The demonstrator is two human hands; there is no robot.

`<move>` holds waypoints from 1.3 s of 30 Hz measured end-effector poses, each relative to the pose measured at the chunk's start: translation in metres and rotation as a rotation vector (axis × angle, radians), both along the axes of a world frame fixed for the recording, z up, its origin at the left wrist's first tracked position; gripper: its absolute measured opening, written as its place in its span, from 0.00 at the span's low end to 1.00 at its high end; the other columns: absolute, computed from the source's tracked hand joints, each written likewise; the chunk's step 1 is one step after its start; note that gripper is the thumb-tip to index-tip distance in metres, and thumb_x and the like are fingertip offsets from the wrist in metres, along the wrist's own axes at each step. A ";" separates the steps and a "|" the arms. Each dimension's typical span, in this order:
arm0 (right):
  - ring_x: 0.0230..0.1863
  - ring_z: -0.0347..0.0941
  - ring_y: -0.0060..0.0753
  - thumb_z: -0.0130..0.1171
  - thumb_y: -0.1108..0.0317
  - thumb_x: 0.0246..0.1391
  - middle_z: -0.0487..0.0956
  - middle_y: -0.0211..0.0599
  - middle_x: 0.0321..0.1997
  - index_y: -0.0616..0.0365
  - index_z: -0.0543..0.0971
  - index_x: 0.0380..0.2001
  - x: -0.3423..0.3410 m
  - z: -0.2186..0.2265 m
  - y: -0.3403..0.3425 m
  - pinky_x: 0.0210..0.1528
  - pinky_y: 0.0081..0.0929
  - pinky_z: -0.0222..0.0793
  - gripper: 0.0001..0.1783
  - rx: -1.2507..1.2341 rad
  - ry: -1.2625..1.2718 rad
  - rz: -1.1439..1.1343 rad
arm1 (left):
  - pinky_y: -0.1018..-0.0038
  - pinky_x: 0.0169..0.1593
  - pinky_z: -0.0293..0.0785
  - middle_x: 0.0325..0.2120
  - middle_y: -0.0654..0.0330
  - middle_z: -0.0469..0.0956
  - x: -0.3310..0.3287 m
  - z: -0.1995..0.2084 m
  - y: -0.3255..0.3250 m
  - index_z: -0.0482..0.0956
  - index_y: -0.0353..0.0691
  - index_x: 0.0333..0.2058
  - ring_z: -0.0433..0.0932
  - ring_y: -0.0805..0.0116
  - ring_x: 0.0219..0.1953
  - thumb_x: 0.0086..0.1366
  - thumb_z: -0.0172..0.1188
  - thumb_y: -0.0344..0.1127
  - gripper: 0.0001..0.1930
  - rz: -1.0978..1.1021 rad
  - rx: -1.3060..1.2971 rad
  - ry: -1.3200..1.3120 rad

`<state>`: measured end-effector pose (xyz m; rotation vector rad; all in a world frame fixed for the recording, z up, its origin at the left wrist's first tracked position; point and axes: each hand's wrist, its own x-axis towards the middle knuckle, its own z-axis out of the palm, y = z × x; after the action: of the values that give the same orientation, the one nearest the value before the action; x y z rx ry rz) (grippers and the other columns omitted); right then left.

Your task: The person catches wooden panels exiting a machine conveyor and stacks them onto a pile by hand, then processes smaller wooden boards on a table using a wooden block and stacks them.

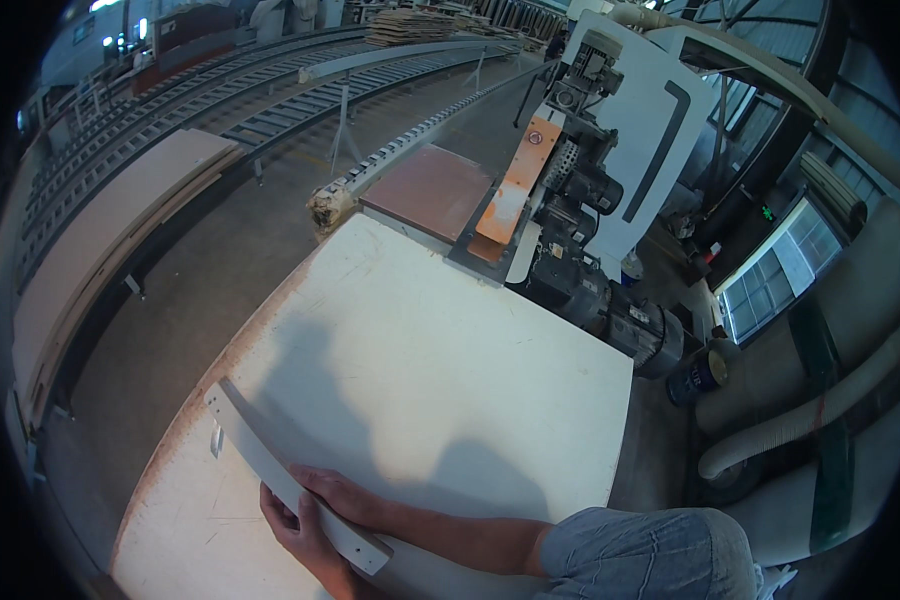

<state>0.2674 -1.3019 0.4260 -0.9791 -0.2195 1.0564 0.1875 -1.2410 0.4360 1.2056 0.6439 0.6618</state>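
A long, narrow, pale board (258, 452) with small holes near both ends is in my two hands, slanting over the white table (450, 390). My left hand (308, 530) wraps round its near half, with the thumb on top. On the other long edge, my right hand (338, 495) is closed against the board, its fingers partly hidden. Beside the far end of the board is a small shiny piece (217, 440); whether it is attached or lies on the table I cannot tell.
Beyond the table stands a machine with motors (580, 270), an orange guard (518, 185) and a brown plate (432, 190). Roller conveyors (300, 120) run along the left, with stacked panels (120, 240). A ribbed hose (800, 435) and a dark bucket (698, 376) are at the right.
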 end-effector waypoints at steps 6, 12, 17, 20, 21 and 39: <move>0.45 0.69 0.23 0.37 0.48 0.69 0.74 0.33 0.43 0.61 0.72 0.47 0.001 -0.001 0.000 0.53 0.24 0.65 0.26 -0.043 -0.054 -0.005 | 0.69 0.59 0.63 0.54 0.48 0.70 0.000 -0.002 0.000 0.58 0.29 0.62 0.70 0.61 0.55 0.60 0.51 0.22 0.30 -0.004 0.005 -0.006; 0.46 0.68 0.23 0.37 0.49 0.69 0.74 0.33 0.43 0.60 0.72 0.48 -0.003 -0.023 0.002 0.53 0.23 0.65 0.25 -0.001 -0.079 -0.057 | 0.69 0.60 0.63 0.54 0.48 0.70 0.000 -0.005 0.000 0.58 0.29 0.62 0.70 0.60 0.56 0.60 0.51 0.22 0.30 -0.008 0.004 -0.008; 0.45 0.68 0.22 0.37 0.49 0.69 0.74 0.32 0.43 0.60 0.72 0.47 0.000 -0.003 0.001 0.52 0.23 0.65 0.25 -0.028 -0.051 -0.002 | 0.68 0.60 0.62 0.54 0.47 0.70 -0.003 -0.007 0.003 0.57 0.29 0.62 0.69 0.60 0.56 0.60 0.51 0.22 0.30 -0.010 -0.013 -0.002; 0.45 0.68 0.23 0.37 0.49 0.69 0.74 0.33 0.43 0.60 0.72 0.48 0.000 0.000 -0.001 0.52 0.23 0.65 0.26 -0.007 0.002 0.009 | 0.69 0.60 0.63 0.54 0.48 0.70 -0.001 -0.003 0.001 0.57 0.29 0.62 0.69 0.60 0.56 0.60 0.51 0.22 0.30 -0.009 -0.001 0.007; 0.45 0.68 0.23 0.37 0.49 0.69 0.74 0.33 0.43 0.60 0.72 0.48 0.000 0.000 -0.001 0.52 0.23 0.65 0.26 -0.007 0.001 0.008 | 0.69 0.60 0.63 0.54 0.48 0.70 -0.001 -0.003 0.001 0.57 0.29 0.62 0.69 0.60 0.56 0.60 0.51 0.22 0.30 -0.010 0.000 0.007; 0.43 0.68 0.22 0.36 0.48 0.69 0.74 0.31 0.41 0.59 0.72 0.45 -0.005 -0.016 0.002 0.51 0.23 0.66 0.25 0.012 -0.038 -0.057 | 0.70 0.58 0.64 0.52 0.49 0.71 0.001 -0.003 0.000 0.59 0.29 0.62 0.71 0.62 0.54 0.59 0.52 0.22 0.30 0.004 0.026 0.012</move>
<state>0.2629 -1.3003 0.4100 -0.9898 -0.2275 0.9840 0.1886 -1.2415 0.4333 1.2339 0.6492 0.6684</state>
